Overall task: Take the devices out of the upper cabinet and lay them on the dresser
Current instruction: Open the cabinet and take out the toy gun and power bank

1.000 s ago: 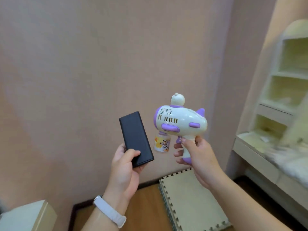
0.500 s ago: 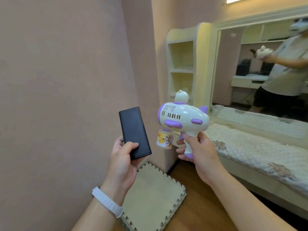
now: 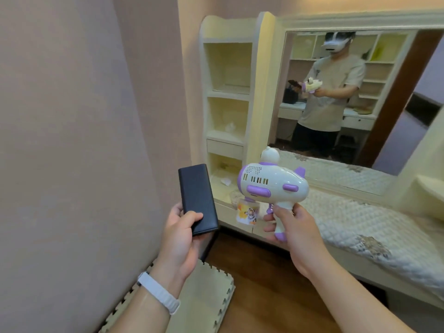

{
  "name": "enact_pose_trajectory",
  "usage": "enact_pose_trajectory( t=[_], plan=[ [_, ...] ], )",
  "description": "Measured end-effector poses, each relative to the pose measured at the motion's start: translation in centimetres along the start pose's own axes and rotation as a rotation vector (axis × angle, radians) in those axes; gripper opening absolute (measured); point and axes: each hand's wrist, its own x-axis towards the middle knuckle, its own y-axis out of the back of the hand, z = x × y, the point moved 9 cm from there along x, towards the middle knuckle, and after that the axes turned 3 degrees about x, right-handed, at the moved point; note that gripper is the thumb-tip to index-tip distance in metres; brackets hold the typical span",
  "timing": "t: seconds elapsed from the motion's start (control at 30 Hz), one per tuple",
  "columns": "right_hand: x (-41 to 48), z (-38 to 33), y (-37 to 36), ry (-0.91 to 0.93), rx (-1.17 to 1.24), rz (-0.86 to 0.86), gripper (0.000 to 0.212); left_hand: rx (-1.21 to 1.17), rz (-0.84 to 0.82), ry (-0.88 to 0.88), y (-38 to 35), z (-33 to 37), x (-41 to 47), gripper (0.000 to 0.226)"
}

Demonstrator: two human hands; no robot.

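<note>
My left hand (image 3: 181, 239) grips the lower end of a black power bank (image 3: 197, 197), held upright in front of the pink wall. My right hand (image 3: 292, 230) grips the handle of a white and purple toy bubble gun (image 3: 272, 182) with a small printed bottle (image 3: 247, 212) under its muzzle. Both are held in the air just left of the dresser (image 3: 360, 227), whose top carries a quilted cream cover. The upper cabinet is out of view, except as a reflection in the mirror.
A large mirror (image 3: 360, 97) stands behind the dresser and reflects a person holding the same things. Cream open shelves (image 3: 228, 104) rise at the dresser's left end. Foam floor mats (image 3: 204, 296) lie on the wooden floor below my left hand.
The view has swung right, from the bare wall to the dresser, shelves and mirror. Both hands keep the same grip on the power bank and the bubble gun.
</note>
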Motion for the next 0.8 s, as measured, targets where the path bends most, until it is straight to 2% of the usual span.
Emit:
enact_pose_trajectory(
  t=[0.47, 0.6, 0.8],
  plan=[
    [7.8, 3.4, 8.6, -0.058, 0.017, 0.314, 0.007, 0.112, -0.143, 0.268, -6.6, -10.1, 12.0, 0.040],
    [12.0, 5.2, 11.1, -0.102, 0.057, 0.339, 0.007, 0.164, -0.124, 0.288, -8.8, -12.9, 14.9, 0.038],
    [20.6, 5.7, 14.4, -0.165, 0.125, 0.283, 0.008, 0.219, -0.037, 0.274, -13.0, -16.7, 21.2, 0.041]
  ],
)
